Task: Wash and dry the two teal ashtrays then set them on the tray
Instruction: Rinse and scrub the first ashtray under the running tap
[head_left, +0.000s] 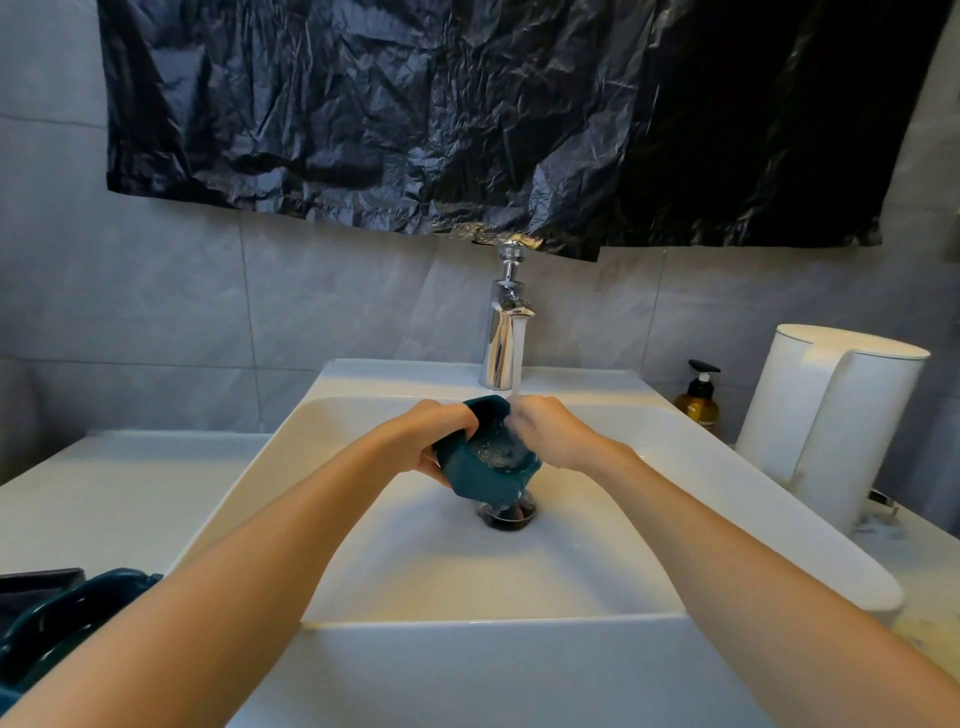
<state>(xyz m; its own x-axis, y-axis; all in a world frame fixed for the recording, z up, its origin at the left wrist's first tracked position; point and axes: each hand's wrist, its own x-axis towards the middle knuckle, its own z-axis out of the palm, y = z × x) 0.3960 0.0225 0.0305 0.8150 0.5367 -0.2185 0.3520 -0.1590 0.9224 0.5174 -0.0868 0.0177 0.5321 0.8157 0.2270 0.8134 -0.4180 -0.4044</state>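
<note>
So, bottom left, a second teal ashtray (67, 618) is mostly cut off by the frame edge and the left forearm, and it's hard to make out what it sits on. In the white sink (727, 493), the left hand (431, 436) grips the left rim of the other ashtray (478, 467). It's glossy dark teal, wet and tilted toward the camera under the running faucet (506, 332), just above the drain (506, 514), with bare basin all around. The right hand (540, 431) reaches into its bowl, but splashing water blurs the fingers, so I can't tell if they're curled or flat.
</note>
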